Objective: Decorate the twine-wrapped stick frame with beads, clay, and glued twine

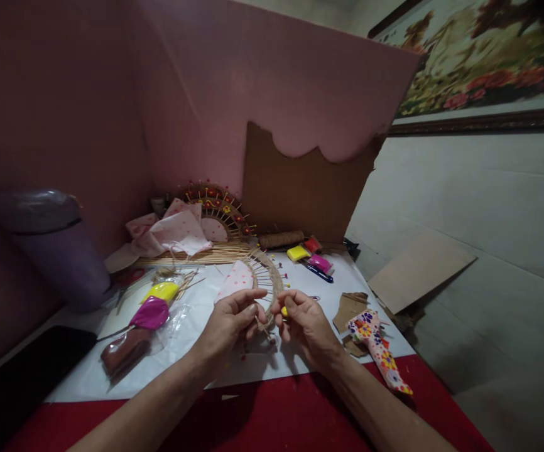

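Observation:
Both my hands meet over a round woven piece (259, 276) made of thin sticks wound with jute twine, with a pink dotted fabric centre. My left hand (231, 321) is closed on its near edge, fingers curled over the rim. My right hand (303, 320) pinches at the same edge, fingertips pressed together around the twine, with something small and yellow showing under the fingers. The piece lies on white paper (191, 351) over a red table cover (272, 420).
A finished similar piece (218, 210) leans on the pink wall behind pink cloth (171, 233). Loose sticks (196, 254), a twine spool (281, 239), yellow and pink clay blocks (310, 257), a pen, bagged clay (152, 311), a floral glue gun (378, 351), cardboard scraps and a purple bin (53, 245) surround it.

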{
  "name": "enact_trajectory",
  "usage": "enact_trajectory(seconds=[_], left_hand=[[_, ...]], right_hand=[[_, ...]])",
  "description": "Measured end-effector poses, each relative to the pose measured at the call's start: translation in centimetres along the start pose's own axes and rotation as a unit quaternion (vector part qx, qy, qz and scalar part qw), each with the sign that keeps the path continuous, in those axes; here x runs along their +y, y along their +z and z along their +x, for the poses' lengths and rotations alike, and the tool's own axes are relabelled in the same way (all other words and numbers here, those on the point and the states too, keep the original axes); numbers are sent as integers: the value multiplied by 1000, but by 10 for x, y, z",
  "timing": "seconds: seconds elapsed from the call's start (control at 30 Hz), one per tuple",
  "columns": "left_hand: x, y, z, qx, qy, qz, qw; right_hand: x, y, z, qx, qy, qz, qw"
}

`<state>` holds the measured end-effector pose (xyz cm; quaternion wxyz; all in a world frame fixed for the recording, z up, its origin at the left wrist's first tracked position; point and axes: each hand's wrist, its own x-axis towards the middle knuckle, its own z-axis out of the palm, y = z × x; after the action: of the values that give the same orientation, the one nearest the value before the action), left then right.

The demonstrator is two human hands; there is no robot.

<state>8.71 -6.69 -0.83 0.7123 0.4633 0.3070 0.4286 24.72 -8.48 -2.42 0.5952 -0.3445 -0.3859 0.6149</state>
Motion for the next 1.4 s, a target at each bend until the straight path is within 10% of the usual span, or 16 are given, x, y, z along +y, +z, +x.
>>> enact_trajectory(seconds=[0.43, 1.4], left_hand=[[7, 3, 0, 58, 38, 113, 991], [-4, -1, 3, 34, 81, 184, 979]], right_hand=[[0, -2, -1, 71, -13, -6, 997], [-1, 2, -5, 25, -67, -47, 996]])
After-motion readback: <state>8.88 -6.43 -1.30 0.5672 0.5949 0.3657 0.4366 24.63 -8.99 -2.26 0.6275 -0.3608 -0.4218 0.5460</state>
